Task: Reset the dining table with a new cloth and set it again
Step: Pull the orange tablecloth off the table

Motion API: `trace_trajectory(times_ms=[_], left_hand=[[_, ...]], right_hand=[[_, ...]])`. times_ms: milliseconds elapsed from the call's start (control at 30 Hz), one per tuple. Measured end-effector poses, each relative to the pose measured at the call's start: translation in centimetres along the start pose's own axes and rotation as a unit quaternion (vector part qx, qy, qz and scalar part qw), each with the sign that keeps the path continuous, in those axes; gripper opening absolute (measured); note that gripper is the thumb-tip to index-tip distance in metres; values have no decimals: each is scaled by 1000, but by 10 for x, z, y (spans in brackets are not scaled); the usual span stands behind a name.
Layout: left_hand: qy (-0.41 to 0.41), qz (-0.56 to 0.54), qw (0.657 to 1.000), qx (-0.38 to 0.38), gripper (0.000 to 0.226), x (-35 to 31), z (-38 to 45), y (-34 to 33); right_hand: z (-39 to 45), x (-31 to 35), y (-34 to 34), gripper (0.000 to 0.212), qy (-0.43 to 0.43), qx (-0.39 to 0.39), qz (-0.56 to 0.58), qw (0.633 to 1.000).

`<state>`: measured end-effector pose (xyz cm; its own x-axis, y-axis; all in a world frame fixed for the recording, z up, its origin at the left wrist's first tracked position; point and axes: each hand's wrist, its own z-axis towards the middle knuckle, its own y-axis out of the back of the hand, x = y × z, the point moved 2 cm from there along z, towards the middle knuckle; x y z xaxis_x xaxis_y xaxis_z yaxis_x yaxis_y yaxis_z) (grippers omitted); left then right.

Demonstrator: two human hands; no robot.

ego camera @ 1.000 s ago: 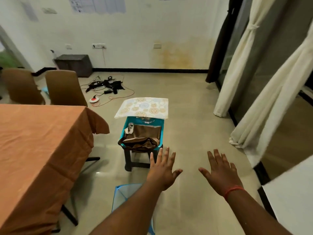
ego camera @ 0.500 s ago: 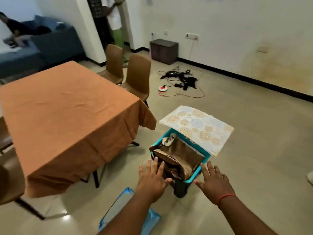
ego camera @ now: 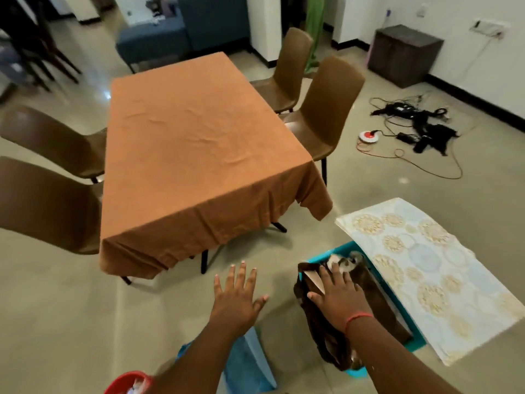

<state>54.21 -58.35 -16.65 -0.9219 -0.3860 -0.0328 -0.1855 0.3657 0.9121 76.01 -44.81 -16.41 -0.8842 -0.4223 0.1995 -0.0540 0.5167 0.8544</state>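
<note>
The dining table (ego camera: 199,155) stands in the middle of the room under an orange cloth that hangs over its near edge. To its right, a teal crate (ego camera: 414,341) holds a crumpled brown cloth (ego camera: 377,305), with a floral patterned sheet (ego camera: 426,268) lying across its far side. My right hand (ego camera: 336,297) is spread flat with straight fingers over the brown cloth; contact is unclear. My left hand (ego camera: 237,297) hovers open above the floor between table and crate, holding nothing.
Several brown chairs surround the table, such as the chair (ego camera: 321,115) on the right side. A tangle of cables (ego camera: 417,129) lies on the floor at the right. A blue bag (ego camera: 250,365) and a red rim (ego camera: 127,383) sit by my feet.
The view has swung left and down, bringing the whole table into sight. My right hand has moved onto the brown cloth in the crate; my left hand stays spread over the floor.
</note>
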Motion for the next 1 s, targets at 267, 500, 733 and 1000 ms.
trace_trajectory(times_ms=[267, 500, 733, 1000], left_hand=[[182, -37, 980, -67, 104, 106, 42, 30], [288, -76, 951, -87, 99, 170, 37, 50], [348, -170, 918, -81, 76, 235, 56, 51], [386, -221, 891, -89, 75, 302, 159, 80]], right_hand=[[161, 72, 66, 78, 112, -6, -19, 993], [232, 137, 89, 80, 137, 6, -44, 990], [282, 184, 119, 80, 94, 6, -8, 996], [386, 177, 167, 84, -12, -81, 7, 997]])
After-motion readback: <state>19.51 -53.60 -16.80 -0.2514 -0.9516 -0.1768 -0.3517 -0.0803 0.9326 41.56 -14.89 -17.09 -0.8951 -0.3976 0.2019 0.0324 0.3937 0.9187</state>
